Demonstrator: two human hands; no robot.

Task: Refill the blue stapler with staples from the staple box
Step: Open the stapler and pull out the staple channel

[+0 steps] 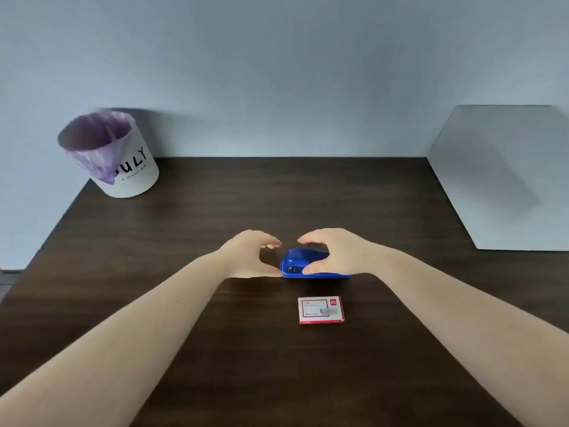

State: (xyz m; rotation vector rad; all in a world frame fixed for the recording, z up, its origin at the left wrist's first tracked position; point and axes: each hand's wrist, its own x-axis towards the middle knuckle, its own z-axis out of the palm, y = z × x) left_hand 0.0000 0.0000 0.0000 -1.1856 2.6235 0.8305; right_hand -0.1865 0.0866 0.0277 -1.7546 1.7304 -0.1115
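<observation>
Right hand (334,252) fingers curled around blue stapler (303,262) | left hand (249,254) cupped, released, just left | staple box (320,310) lying nearer on dark table (215,211)

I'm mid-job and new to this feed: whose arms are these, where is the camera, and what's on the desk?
No machine here: a person's two bare arms, filmed by one wide-angle camera on their head, looking down. On the dark wooden desk lies the blue stapler. The right hand cups over it; the left hand, open, reaches toward its end. Nearer the person sits the closed staple box, untouched. At the back left stands a white bin with a purple liner; a grey board leans at the right.
</observation>
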